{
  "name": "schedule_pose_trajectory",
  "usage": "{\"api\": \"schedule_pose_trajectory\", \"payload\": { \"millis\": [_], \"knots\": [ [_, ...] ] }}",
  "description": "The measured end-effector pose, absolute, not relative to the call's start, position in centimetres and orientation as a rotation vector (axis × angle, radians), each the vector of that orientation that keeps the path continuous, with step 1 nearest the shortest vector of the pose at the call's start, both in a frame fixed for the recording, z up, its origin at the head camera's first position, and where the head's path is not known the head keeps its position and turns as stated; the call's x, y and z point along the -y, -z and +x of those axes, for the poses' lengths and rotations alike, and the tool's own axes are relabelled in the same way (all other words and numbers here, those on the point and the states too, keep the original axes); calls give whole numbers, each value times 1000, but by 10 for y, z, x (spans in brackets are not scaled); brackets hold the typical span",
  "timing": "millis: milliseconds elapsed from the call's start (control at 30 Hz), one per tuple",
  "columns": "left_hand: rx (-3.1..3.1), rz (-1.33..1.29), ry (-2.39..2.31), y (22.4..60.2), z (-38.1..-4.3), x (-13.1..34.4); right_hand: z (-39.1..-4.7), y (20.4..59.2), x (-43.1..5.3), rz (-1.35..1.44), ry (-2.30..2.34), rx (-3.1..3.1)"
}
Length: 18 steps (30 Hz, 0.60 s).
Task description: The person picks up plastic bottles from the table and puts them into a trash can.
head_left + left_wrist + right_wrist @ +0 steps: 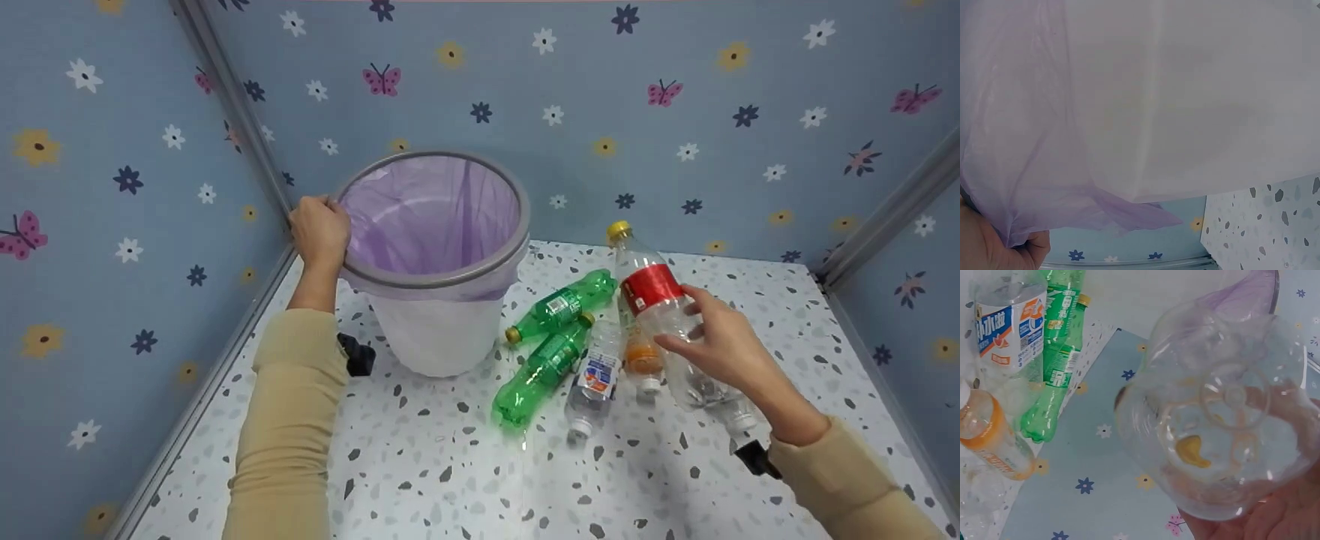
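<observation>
My left hand (322, 231) grips the grey rim of a white trash bin (437, 337) lined with a purple bag (420, 217). The left wrist view shows curled fingers (1039, 247) at the folded-over bag edge, beside the bin's wall. With my right hand (721, 341) I hold a large clear plastic bottle (651, 289), red-labelled and yellow-capped. It is tilted, cap toward the back wall, above other bottles. Its clear base (1235, 396) fills much of the right wrist view, and the thumb and fingers wrap its side.
Two green bottles (566, 306) lie right of the bin. Near them are a clear bottle with a blue-and-white label (598, 373), an orange-labelled bottle (643, 356) and a white-capped clear bottle (739, 416). Flower-patterned walls (495, 67) enclose the speckled table (450, 465).
</observation>
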<state>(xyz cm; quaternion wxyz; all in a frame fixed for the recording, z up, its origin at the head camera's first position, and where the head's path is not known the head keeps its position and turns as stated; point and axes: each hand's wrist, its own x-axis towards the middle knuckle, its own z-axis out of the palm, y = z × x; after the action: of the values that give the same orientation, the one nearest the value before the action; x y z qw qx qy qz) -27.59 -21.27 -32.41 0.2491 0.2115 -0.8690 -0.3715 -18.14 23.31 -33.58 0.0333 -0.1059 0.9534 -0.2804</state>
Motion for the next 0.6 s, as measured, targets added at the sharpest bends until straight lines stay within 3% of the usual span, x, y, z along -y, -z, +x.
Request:
{"api": "schedule_pose_trajectory", "payload": {
  "millis": [600],
  "knots": [
    [2355, 589, 1024, 325, -277, 212, -207, 285, -181, -434, 853, -2878]
  ]
}}
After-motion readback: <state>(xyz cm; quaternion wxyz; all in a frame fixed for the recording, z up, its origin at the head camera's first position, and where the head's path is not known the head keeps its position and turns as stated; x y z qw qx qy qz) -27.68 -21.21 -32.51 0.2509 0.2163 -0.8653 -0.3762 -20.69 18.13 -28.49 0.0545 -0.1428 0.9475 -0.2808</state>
